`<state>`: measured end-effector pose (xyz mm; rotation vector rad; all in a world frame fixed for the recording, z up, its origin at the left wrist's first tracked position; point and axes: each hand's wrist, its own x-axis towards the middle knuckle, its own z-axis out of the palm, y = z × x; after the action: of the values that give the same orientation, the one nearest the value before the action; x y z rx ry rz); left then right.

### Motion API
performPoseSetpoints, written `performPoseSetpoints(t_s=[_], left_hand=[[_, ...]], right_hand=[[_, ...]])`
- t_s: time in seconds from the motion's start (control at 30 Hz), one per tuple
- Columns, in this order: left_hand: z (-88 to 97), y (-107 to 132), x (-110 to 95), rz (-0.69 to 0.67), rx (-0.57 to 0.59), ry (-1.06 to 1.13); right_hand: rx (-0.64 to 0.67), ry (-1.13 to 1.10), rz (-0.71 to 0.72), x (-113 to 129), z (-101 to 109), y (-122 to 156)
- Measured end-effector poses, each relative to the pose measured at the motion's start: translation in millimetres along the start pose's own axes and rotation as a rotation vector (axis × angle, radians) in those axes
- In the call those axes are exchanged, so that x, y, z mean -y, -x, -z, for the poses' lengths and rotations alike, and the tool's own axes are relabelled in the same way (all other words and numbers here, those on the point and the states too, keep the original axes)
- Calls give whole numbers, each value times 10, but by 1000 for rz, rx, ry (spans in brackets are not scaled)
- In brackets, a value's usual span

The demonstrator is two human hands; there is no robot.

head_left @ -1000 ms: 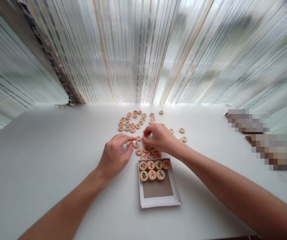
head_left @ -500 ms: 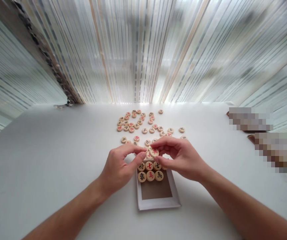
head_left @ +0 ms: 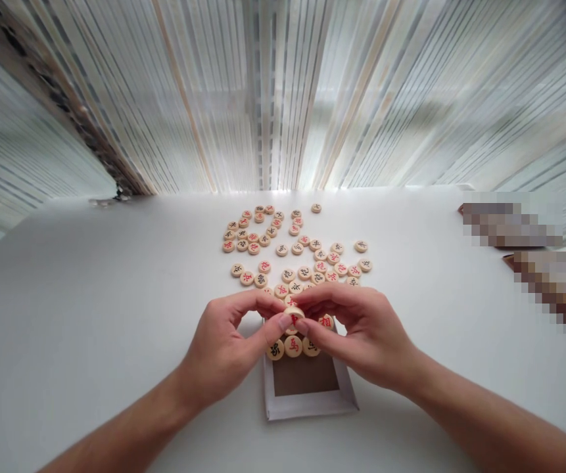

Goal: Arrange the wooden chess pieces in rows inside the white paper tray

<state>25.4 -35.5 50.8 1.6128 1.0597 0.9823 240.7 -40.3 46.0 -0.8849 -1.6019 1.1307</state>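
Note:
A round wooden Chinese chess piece [head_left: 294,314] with a red character is held between the fingertips of both hands, tilted so that its pale edge shows. My left hand [head_left: 231,338] pinches it from the left, and my right hand [head_left: 366,332] from the right. Below them lies a shallow white box [head_left: 312,407] with a brown bottom. Inside it, a row shows a black-marked piece [head_left: 275,349], a red horse piece [head_left: 293,345] and a black horse piece [head_left: 311,347]. Behind this row, a red-marked piece [head_left: 327,322] shows past my right fingers; my hands hide the others there.
Many loose chess pieces [head_left: 253,238] lie scattered on the white table [head_left: 115,315] beyond the box. Two blurred-out flat objects [head_left: 509,223] are at the far right. A striped curtain [head_left: 283,98] hangs behind the table's far edge.
The red-marked piece has come from my right fingers to between both hands, lower and nearer the box, and is now tipped. My hands have drawn together. The view has shifted slightly.

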Motion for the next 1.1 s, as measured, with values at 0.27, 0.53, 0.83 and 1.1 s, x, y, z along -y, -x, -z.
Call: performPoseSetpoints(t_s=[0.27, 0.53, 0.83, 1.1], left_hand=[[-25, 24, -29, -114, -56, -60], [-62, 55, -16, -169, -76, -2], [-59, 43, -39, -39, -36, 103], [-73, 44, -27, -61, -49, 79]], right_hand=[[-6, -204, -189, 78, -12, -6], [-33, -267, -226, 60, -31, 19], [-45, -231, -216, 90, -34, -3], [-43, -233, -232, 76, -37, 7]])
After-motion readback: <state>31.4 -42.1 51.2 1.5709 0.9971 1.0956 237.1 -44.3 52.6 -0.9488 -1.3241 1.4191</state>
